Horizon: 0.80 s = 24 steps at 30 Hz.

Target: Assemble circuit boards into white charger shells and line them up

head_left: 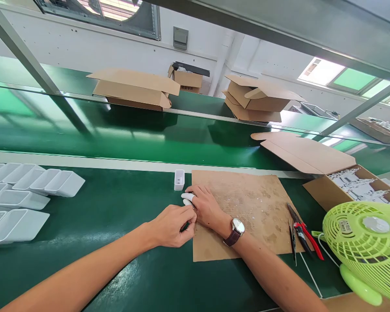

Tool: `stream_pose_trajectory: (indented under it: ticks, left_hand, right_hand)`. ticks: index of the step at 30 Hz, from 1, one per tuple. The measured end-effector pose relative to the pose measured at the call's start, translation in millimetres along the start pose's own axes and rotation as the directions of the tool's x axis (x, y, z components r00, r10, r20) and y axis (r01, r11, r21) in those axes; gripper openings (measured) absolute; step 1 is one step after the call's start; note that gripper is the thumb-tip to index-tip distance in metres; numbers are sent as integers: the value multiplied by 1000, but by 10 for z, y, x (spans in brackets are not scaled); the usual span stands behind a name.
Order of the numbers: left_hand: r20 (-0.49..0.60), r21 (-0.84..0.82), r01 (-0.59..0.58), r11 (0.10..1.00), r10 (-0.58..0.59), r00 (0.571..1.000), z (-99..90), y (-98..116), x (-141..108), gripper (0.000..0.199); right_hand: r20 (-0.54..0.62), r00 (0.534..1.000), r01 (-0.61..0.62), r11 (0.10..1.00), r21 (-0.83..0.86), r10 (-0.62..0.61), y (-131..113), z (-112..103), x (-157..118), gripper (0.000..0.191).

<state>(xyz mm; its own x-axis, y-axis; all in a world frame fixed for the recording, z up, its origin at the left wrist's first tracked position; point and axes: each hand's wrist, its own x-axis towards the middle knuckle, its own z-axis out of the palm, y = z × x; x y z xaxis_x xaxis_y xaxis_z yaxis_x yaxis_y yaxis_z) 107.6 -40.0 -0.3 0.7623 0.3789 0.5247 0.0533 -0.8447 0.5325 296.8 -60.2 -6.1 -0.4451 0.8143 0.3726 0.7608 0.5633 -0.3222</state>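
My left hand (175, 226) is closed in a pinch, its fingertips pressed against the fingers of my right hand (209, 207). Whatever lies between the fingertips is hidden. White finger cots (189, 196) cover two fingertips of my right hand, whose fingers are bent inward. A watch with a dark strap (238, 226) sits on the right wrist. Just beyond the hands stands a small white plastic box (179, 180). The right hand rests over the left edge of a stained cardboard sheet (243, 208).
Pliers with red and black handles (303, 234) and tweezers (293, 242) lie at the sheet's right side. A green fan (365, 242) stands by an open carton of white parts (360, 184). White trays (22, 225) line the left. Behind runs a green conveyor belt (188, 138).
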Motion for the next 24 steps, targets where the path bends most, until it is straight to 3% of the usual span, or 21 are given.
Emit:
stream_pose_trajectory:
  ticks: [12,19,24]
  left_hand:
    - [3,27,-70,997,70,998,39,-29,-22,17]
    - [6,100,-134,986,134,991,76,-7,-73,19]
    - [31,45,-66,997,64,997,62,-33,-67,16]
  right_hand:
    - [46,999,-20,1000,-8,21,-9,-5,-21,26]
    - [-36,999,21,999,-29,-22,-16,13,-15,35]
    - [-51,998,48,999,-1,-48,-11,19,-10,34]
